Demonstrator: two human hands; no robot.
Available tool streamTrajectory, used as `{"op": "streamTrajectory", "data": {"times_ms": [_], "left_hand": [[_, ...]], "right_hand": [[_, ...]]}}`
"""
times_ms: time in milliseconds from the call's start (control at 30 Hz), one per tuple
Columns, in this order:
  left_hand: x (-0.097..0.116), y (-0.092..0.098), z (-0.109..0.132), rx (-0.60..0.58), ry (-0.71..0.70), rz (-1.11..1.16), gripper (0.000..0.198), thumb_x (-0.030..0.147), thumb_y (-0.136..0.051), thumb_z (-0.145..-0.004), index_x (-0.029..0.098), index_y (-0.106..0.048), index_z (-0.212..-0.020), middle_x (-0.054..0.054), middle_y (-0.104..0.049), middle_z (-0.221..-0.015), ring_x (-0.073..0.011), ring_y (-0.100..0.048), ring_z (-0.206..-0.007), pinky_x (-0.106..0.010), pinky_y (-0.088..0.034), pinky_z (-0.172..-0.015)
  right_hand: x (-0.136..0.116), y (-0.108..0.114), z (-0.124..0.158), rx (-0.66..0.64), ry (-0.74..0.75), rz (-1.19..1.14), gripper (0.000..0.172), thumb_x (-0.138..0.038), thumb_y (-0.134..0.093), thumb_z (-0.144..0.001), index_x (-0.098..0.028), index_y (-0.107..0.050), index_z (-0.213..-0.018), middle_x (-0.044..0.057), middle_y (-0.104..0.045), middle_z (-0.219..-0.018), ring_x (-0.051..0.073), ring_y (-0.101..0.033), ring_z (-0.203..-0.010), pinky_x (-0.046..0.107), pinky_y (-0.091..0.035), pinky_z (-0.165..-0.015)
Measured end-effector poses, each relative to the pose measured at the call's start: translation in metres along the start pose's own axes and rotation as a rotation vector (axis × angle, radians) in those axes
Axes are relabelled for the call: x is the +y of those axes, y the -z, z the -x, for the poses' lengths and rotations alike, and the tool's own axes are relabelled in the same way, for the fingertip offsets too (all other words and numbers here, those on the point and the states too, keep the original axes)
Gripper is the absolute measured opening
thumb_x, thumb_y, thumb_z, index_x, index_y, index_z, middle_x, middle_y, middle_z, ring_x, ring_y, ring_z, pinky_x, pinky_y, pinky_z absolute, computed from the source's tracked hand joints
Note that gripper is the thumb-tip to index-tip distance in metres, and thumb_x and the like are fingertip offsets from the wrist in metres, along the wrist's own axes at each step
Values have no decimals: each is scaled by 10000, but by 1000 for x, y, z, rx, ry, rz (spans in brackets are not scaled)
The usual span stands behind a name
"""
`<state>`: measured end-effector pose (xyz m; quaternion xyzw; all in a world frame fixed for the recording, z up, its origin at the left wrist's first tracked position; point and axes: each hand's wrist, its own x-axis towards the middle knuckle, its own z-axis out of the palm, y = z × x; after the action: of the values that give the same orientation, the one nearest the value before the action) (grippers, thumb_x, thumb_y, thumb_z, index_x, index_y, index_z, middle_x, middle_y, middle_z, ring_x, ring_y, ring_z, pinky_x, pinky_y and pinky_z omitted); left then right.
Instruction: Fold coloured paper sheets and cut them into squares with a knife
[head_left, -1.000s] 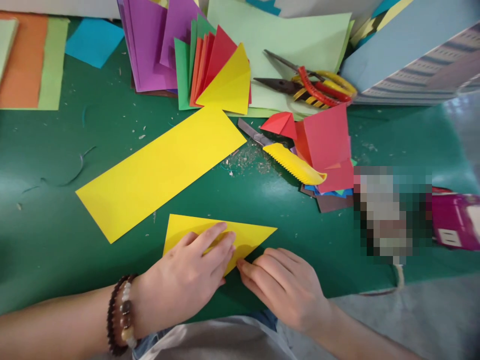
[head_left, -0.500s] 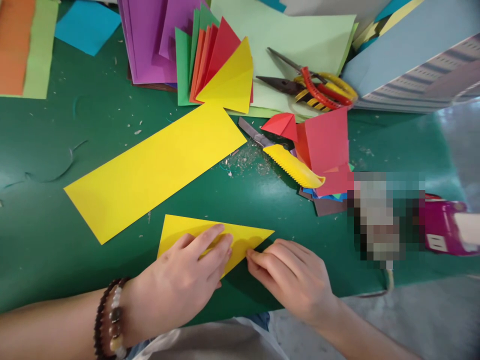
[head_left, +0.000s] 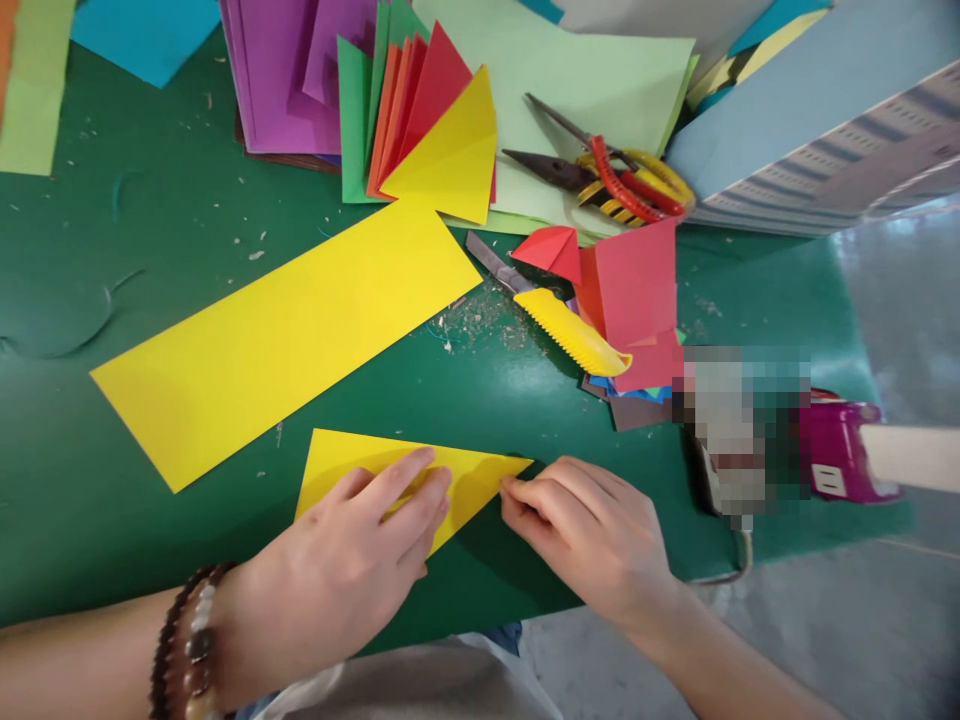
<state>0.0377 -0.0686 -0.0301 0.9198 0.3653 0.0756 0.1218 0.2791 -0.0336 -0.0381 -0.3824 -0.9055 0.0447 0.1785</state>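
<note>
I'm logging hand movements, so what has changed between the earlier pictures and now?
The right hand has slid its fingertips along the near edge of the folded paper, toward its right-hand point. No new hold or release shows. The left hand stays spread on the paper, and the yellow strip lies beyond it as before; the view itself has shifted.

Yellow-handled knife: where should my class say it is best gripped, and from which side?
Grip the yellow-handled knife by its ridged handle, probably with the right hand from the near right: the handle's end points that way, while the grey blade points away toward the far left.
</note>
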Motion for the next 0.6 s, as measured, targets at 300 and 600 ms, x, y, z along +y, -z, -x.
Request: {"op": "streamTrajectory", "data": {"times_ms": [300,600], "left_hand": [[-1,2,-1,-18,-13,1,345,147,-360,-998,121,-615,-1229,-51,-624,-1303,-269,-516,-1256,-391,-509,-839],[-1,2,0,-18,-7,-1,326,157,-370,-998,160,-658,-1152,-42,-618,-1324,-260,-505,-1273,-386,-514,-853]], "right_hand": [[8,1,-1,0,-62,70,263,-72,-618,-826,-193,-515,-617,-43,-465,-558,100,-455,-529,259,-373,-515],[13,5,-2,0,-76,144,283,-85,-594,-830,-206,-482,-601,-56,-432,-549,88,-440,-516,246,-368,-509]]}}
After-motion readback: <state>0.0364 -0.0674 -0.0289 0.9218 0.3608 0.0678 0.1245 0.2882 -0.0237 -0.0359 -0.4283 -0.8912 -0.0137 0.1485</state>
